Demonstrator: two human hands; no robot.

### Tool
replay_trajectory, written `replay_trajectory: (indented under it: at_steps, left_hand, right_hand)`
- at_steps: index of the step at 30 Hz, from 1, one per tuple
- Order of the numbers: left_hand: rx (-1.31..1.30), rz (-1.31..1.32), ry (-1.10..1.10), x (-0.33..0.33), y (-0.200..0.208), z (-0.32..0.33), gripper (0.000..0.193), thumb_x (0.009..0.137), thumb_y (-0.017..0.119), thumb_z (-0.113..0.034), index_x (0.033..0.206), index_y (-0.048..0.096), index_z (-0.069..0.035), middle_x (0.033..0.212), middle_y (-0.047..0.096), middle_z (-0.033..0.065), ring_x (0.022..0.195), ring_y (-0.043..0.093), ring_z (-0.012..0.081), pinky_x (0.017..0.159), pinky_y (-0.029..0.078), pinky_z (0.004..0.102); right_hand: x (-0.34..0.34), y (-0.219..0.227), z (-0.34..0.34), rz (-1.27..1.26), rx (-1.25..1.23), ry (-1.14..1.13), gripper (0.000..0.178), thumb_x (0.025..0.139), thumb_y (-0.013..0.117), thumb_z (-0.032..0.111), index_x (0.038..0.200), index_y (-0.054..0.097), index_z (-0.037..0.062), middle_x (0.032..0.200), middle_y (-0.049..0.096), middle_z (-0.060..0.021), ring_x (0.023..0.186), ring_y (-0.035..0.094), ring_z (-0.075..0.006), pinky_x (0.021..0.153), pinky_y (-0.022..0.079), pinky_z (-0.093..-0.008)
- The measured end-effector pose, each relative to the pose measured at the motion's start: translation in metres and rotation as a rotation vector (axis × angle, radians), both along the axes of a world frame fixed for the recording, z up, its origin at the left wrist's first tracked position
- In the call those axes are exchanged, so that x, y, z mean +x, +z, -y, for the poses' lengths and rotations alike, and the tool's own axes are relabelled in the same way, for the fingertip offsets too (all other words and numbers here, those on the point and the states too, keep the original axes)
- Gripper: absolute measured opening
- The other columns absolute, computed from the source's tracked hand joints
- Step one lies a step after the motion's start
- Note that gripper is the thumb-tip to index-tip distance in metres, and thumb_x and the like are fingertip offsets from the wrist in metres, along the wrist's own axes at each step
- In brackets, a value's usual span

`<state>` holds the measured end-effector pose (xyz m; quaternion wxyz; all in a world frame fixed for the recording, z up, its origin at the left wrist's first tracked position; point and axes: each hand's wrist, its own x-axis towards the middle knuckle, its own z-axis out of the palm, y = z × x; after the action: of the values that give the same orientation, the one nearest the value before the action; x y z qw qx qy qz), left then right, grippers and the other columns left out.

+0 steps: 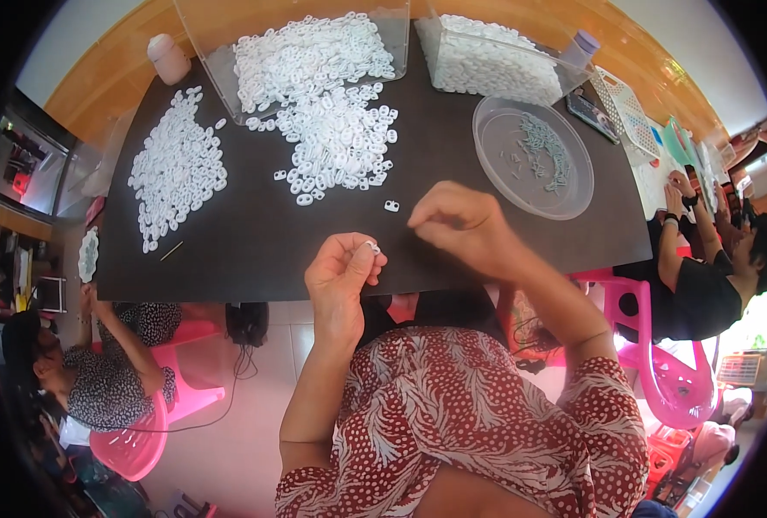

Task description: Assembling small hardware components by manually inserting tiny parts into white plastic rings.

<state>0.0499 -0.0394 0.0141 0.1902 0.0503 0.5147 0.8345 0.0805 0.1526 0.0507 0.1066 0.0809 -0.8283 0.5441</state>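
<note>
My left hand [340, 274] is over the table's near edge, thumb and fingers pinching a small white plastic piece [373, 248]. Just to its right, my right hand [465, 223] is raised with its fingertips drawn together; whatever they hold, if anything, is too small to make out. A single loose white two-holed piece [391, 206] lies between and beyond the hands. Farther off, a heap of such white pieces [336, 142] spills from a clear bin [195, 52]. At the right, a round clear tray [491, 177] holds small grey-green pieces [543, 151].
A second pile of white pieces [176, 168] spreads at the left, near a thin yellowish stick [172, 250]. Behind stand another filled clear bin [487, 65], a pink bottle [167, 60] and a purple-capped bottle [580, 50]. A phone [592, 116] lies at the right. People sit on both sides.
</note>
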Motion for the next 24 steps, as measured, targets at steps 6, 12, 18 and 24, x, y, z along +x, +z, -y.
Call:
replay_trajectory:
  at_steps: [6,12,18,24]
  left_hand:
    - [-0.024,-0.039,0.054,0.008,0.007,0.005,0.008,0.089,0.058,-0.007,0.090,0.059,0.001,0.079,0.061,0.0050,0.067,0.051,0.0081,0.060,0.040,0.0207]
    - [-0.087,-0.072,0.054,0.011,0.007,0.008,0.008,0.089,0.058,-0.008,0.091,0.060,0.000,0.079,0.061,0.0031,0.068,0.051,0.0066,0.061,0.039,0.0193]
    - [-0.083,-0.094,0.071,0.013,0.005,0.008,0.010,0.088,0.060,-0.010,0.091,0.060,0.000,0.080,0.061,0.0020,0.070,0.052,0.0059,0.062,0.039,0.0186]
    - [-0.112,-0.128,0.091,0.017,0.003,0.008,0.012,0.090,0.060,-0.011,0.091,0.059,0.000,0.080,0.059,0.0007,0.072,0.051,0.0056,0.066,0.040,0.0183]
  right_hand:
    - [-0.002,-0.007,0.035,0.352,-0.293,0.078,0.007,0.084,0.061,-0.001,0.091,0.060,-0.0005,0.084,0.058,-0.0025,0.077,0.055,-0.0064,0.068,0.045,-0.0217]
    - [-0.003,-0.019,0.041,0.217,-0.298,0.029,0.008,0.081,0.064,0.005,0.087,0.061,0.0008,0.070,0.058,0.0025,0.062,0.049,-0.0023,0.055,0.042,-0.0200]
    - [-0.002,-0.017,0.045,0.210,-0.289,0.022,0.008,0.080,0.065,0.005,0.087,0.061,0.0012,0.070,0.058,0.0026,0.062,0.048,-0.0024,0.054,0.041,-0.0201]
    - [0.000,-0.019,0.048,0.218,-0.235,0.008,0.009,0.079,0.066,0.004,0.086,0.062,0.0018,0.070,0.057,0.0026,0.061,0.047,-0.0026,0.053,0.040,-0.0201]
